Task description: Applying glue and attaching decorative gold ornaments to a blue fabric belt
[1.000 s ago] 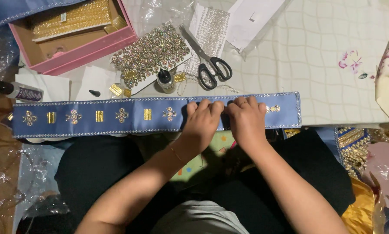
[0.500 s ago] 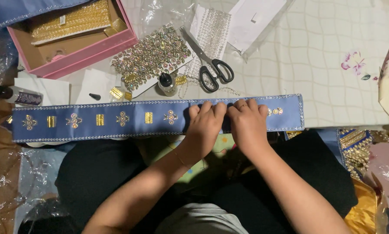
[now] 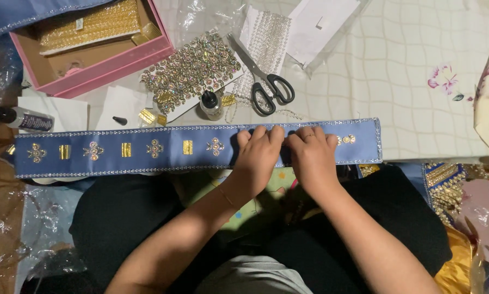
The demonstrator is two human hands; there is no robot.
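My left hand [image 3: 258, 155] and right hand [image 3: 312, 155] press flat, fingers spread open, side by side on the blue band [image 3: 146, 149] — pinning it under my palms. Scissors [image 3: 266, 81] lie just beyond my fingertips.

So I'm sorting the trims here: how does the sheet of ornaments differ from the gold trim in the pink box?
The sheet of ornaments lies loose on the table, tilted; the gold trim sits inside the pink box. The sheet of ornaments carries many separate round pieces that glint silver and gold; the gold trim runs in long plain gold rows. Both lie beyond the blue band, away from both hands.
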